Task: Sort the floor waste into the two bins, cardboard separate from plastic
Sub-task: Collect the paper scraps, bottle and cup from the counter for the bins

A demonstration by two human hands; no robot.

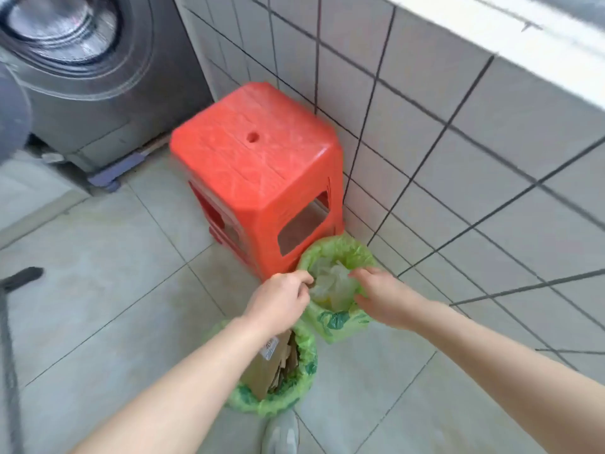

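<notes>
I see both hands at the far bin's (pixel 337 257) rim: my left hand (pixel 281 298) pinches the liner edge, my right hand (pixel 381 294) lies relaxed, grasping nothing. Crumpled clear plastic (pixel 334 285) fills that green-lined bin beside the red stool (pixel 258 165). The near bin (pixel 294 388), on the floor (pixel 114 290), holds flattened brown cardboard (pixel 271 365).

Far bin (pixel 337 250): green-lined, upright beside the stool, holding crumpled clear plastic (pixel 332 285); its rim lies between the two hands, fingertips of each at the rim. Near bin (pixel 278 401): green-lined, upright, below the left wrist, holding brown cardboard (pixel 271 365) pieces standing on edge, one labelled.
</notes>
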